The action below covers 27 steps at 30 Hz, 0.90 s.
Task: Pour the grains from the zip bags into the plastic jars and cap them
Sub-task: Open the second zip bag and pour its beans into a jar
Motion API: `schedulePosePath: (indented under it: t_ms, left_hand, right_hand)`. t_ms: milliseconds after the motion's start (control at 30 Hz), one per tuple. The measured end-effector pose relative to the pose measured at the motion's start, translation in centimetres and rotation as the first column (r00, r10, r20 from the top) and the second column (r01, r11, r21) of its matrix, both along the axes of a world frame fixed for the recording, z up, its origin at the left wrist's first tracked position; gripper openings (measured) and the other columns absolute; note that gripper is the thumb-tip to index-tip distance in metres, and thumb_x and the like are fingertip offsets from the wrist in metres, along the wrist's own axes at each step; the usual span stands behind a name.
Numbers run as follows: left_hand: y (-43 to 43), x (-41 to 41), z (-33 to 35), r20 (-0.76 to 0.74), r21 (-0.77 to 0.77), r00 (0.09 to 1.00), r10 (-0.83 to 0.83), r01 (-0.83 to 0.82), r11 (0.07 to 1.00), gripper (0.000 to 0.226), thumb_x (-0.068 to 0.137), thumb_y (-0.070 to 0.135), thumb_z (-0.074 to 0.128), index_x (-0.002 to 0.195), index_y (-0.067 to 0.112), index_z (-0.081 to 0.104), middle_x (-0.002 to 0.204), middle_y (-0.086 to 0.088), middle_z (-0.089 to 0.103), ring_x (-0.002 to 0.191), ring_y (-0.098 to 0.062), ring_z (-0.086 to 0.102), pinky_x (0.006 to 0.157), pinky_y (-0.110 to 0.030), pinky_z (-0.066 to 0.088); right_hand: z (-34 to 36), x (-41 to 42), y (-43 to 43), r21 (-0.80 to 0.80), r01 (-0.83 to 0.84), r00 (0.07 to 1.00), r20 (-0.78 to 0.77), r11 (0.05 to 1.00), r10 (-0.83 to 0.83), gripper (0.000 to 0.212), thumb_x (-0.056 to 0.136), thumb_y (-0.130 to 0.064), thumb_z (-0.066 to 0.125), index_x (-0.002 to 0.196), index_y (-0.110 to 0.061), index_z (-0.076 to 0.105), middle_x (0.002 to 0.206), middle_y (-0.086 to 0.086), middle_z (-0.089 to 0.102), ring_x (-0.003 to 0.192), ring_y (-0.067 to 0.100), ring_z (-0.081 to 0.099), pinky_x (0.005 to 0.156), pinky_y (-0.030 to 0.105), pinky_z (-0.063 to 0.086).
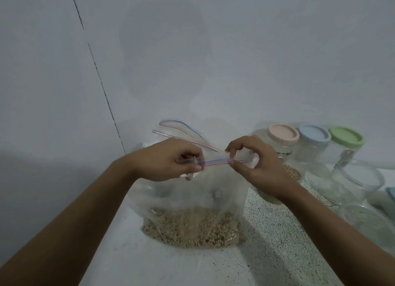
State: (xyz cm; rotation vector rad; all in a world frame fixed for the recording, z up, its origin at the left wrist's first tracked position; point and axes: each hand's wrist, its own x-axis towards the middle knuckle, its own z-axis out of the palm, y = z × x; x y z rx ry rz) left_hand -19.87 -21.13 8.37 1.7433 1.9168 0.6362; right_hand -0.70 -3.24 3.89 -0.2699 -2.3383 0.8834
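Seal (215,162) of zip bag (198,191) pinched between fingers (236,166) of left hand (166,159) and right hand (256,168), above grains (192,228) resting on table (277,243) at 6 o'clock; capped jars (283,148) at 3 o'clock. Part seal evenly, holding bag upright, lest grains spill.

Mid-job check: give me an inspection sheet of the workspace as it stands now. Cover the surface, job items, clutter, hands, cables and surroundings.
Surface: speckled countertop.
Job's things: front zip bag stands on it, with grains pooled in its bottom. A second zip bag is behind it. Three capped jars stand in a row at right: pink lid, blue lid, green lid.
Clutter: clear plastic containers at the right edge, kind unclear.
Hands: left hand and right hand both pinch the front zip bag's zip strip.
Cables: nothing seen.
Surroundings: plain wall with a dark seam at left.
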Motion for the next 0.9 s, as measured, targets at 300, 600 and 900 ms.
schedulePosePath:
  t_ms: [300,600,900]
  left_hand:
    - [1.4,4.9,1.0,-0.010,0.127,0.998,0.056,-0.054,0.990,0.013,0.100,0.022,0.065,0.089,0.021,0.072,0.070,0.004,0.072,0.065,-0.009,0.063,0.063,-0.032,0.052]
    - [5.0,10.5,1.6,0.186,0.104,0.948,0.259,-0.281,0.954,0.016,0.100,0.019,0.064,0.088,0.013,0.072,0.072,-0.005,0.075,0.053,-0.013,0.062,0.051,-0.026,0.049]
    - [7.6,18.1,0.2,0.575,0.141,0.742,0.346,-0.506,0.851,0.014,0.095,0.005,0.066,0.091,-0.006,0.072,0.079,-0.022,0.075,0.073,-0.030,0.071,0.071,-0.031,0.056]
  right_hand:
    - [-1.1,2.4,-1.6,0.276,0.187,0.970,-0.206,0.943,-0.132,0.038,0.088,-0.029,0.072,0.124,-0.019,0.069,0.114,-0.002,0.047,0.099,0.021,0.049,0.089,0.037,0.044]
    - [-1.3,6.8,0.0,0.362,0.398,0.874,-0.429,0.843,-0.228,0.026,0.084,-0.017,0.080,0.106,-0.007,0.070,0.103,0.008,0.054,0.096,0.022,0.049,0.081,0.043,0.047]
    - [-1.3,11.6,1.0,-0.421,-0.029,0.992,-0.120,0.906,-0.024,0.012,0.098,-0.034,0.066,0.095,-0.023,0.063,0.089,-0.003,0.067,0.081,0.018,0.065,0.068,0.040,0.053]
